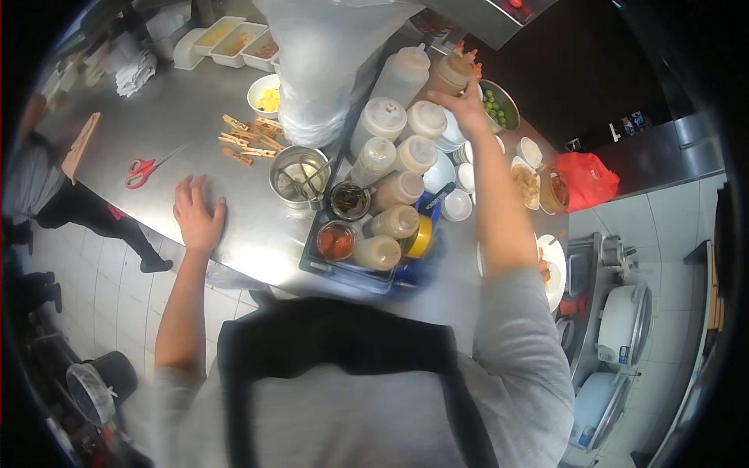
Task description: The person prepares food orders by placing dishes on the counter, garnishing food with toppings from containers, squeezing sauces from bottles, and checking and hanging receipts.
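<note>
My left hand (199, 213) lies flat on the steel counter (242, 203), fingers spread and holding nothing. Red-handled scissors (140, 171) are to its left, and a metal pot (299, 178) with utensils stands to its right. Across the counter, my right hand (466, 111) reaches to the far end of a dark tray (310, 253) of squeeze bottles. Its thumb is stretched apart from the fingers beside a brown-sauce squeeze bottle (449, 76); whether it touches the bottle is unclear. Close to this hand are white small dishes (450, 132) and a metal bowl of green round pieces (498, 105).
Wooden clothespins (251, 139), a bowl of yellow pieces (265, 97) and a large plastic bag (316, 70) occupy the middle. White food containers (234, 43) line the back. A red bag (585, 181) sits far right. Another person's leg (109, 218) shows left.
</note>
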Motion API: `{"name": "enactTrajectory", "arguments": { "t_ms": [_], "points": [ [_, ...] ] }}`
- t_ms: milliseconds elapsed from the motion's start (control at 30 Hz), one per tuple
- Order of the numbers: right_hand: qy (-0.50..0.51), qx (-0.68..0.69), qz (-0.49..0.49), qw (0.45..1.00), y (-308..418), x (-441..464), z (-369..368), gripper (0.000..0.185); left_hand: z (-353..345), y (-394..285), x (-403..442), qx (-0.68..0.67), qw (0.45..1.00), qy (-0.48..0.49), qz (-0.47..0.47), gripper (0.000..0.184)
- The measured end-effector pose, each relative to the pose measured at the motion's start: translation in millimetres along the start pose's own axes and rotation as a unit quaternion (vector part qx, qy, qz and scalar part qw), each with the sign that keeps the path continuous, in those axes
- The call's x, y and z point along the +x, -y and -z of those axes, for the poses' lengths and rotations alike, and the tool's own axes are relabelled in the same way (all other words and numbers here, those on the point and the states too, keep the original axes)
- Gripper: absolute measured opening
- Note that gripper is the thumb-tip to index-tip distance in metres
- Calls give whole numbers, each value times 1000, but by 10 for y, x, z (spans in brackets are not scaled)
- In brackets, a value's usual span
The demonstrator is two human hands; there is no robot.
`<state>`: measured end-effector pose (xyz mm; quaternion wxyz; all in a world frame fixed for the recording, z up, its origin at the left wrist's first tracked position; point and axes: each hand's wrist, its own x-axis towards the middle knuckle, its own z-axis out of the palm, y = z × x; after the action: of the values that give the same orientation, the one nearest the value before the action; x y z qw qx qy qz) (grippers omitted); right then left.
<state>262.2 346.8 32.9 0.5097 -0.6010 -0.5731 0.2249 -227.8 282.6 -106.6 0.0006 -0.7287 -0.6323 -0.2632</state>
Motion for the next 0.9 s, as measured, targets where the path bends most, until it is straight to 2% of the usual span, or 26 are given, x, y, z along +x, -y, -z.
{"name": "enactTrajectory", "arguments": {
  "t_ms": [33, 67, 167, 267, 300, 367, 400, 500, 600, 700, 767, 833, 900],
  "points": [
    [-21, -53, -8, 998, 84, -84, 71, 83, 1, 8, -13, 1, 1000, 0, 0, 58],
    [-62, -115, 45, 990, 66, -131, 206, 86, 0, 6, -17, 1, 1000, 0, 0, 58],
    [43, -24, 71, 996, 394, -628, 459, 78, -26, 12, 6, 4, 1000, -9, -8, 59],
    [280, -164, 1, 946, 873, -1083, 303, 73, -39, 22, -12, 9, 1000, -12, -11, 59],
    [281, -180, -1, 943, 887, -1130, 208, 72, -39, 27, -14, 11, 1000, -12, -12, 59],
    [281, -212, -3, 936, 905, -1185, 69, 69, -38, 31, -19, 7, 1000, -16, -12, 59],
    [233, -260, 80, 934, 778, -1183, 42, 66, -33, 32, -15, 4, 1000, -19, -12, 59],
    [237, -198, 54, 950, 580, -1162, 36, 63, -20, 22, -14, 0, 1000, -15, -9, 60],
    [200, -129, 48, 970, 602, -1244, 14, 58, -9, 7, -19, 3, 1000, -16, -3, 60],
    [78, -134, 113, 981, 759, -1211, 309, 61, -2, -3, -10, 5, 1000, -17, 1, 61],
    [-33, 8, 157, 987, 1042, -1139, 554, 69, 6, 4, 0, 2, 1000, -15, 0, 62],
    [12, 210, 126, 970, 1291, -1111, 700, 73, -7, -5, -19, -2, 1000, -12, -2, 62],
    [20, 133, 76, 988, 1129, -1045, 857, 68, -5, 4, -13, 0, 1000, -16, -3, 62]
  ]
}}
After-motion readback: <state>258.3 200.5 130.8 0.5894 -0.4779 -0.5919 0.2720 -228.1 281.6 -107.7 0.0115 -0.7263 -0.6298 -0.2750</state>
